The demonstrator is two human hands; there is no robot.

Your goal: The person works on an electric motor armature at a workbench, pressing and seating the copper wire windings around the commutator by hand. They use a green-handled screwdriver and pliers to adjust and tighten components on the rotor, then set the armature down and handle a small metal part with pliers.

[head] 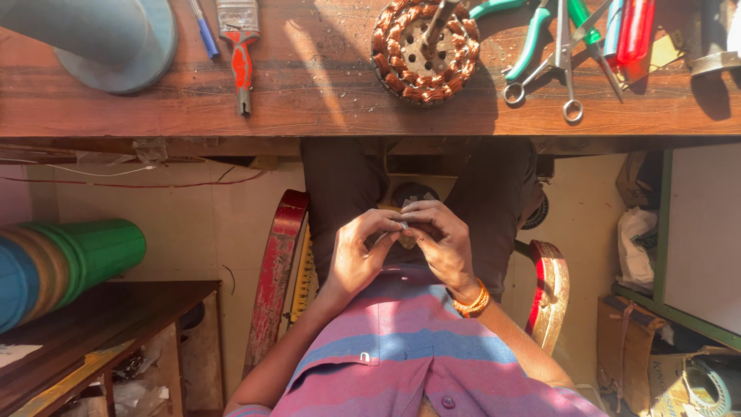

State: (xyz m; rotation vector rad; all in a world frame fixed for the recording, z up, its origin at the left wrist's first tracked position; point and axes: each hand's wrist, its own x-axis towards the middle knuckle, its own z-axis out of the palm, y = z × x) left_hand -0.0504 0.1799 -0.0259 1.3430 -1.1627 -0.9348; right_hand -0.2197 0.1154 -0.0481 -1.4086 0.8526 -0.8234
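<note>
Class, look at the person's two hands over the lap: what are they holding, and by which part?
Both the left hand and right hand pinch a small pale object between their fingertips; its kind and the held part cannot be told.

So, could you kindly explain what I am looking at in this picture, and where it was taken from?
The single picture comes from a camera worn on a person's head, looking straight down. The person sits on a red chair at a wooden bench. The left hand and right hand meet over the lap and pinch a small pale part, too small to identify. On the bench lie a copper-wound coil ring, a red-handled brush, scissors, green-handled pliers and a grey cone. A green and blue drum lies at the left.
</note>
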